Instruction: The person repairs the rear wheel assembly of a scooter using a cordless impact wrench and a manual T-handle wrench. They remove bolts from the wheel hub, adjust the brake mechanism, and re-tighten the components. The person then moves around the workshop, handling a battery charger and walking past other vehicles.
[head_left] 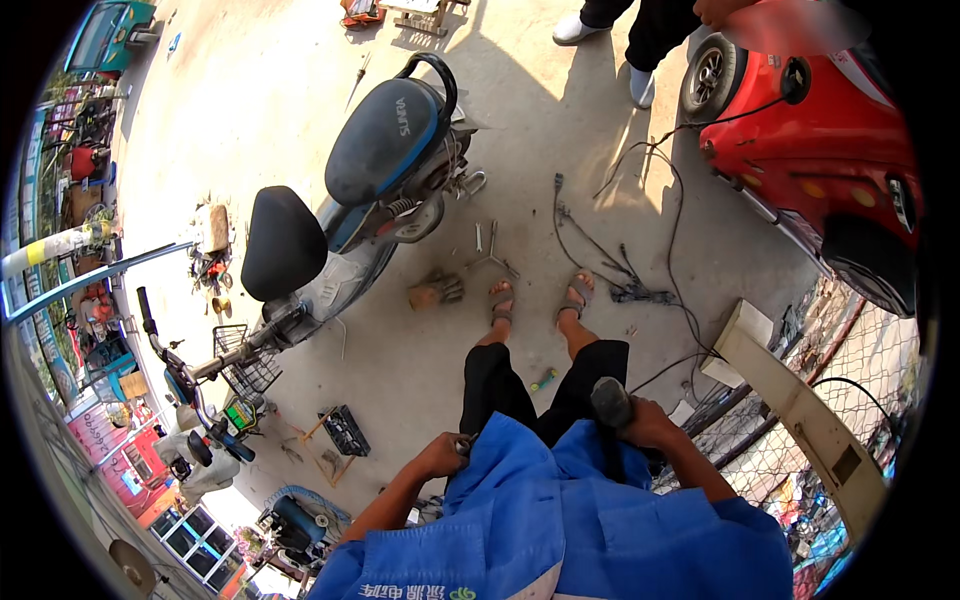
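My right hand [648, 425], beside my right thigh, is closed on a dark grey rounded thing [610, 402] whose kind I cannot make out. At the hem of my blue jacket [500, 470], my left hand [442, 457] is closed. Something small and dark shows at its fingers, too small to name. An electric scooter [375, 140] with a black seat stands ahead to the left. On the ground near my feet lie a spanner [478, 238], a three-armed wrench [492, 254] and a pair of dirty work gloves [437, 290].
A red small car [810, 150] stands at the right, with a person [650, 45] beside it. Black cables [680, 220] trail over the concrete. A black tool tray [345, 430] lies left. A beige metal panel [800, 430] and wire mesh [850, 350] border the right.
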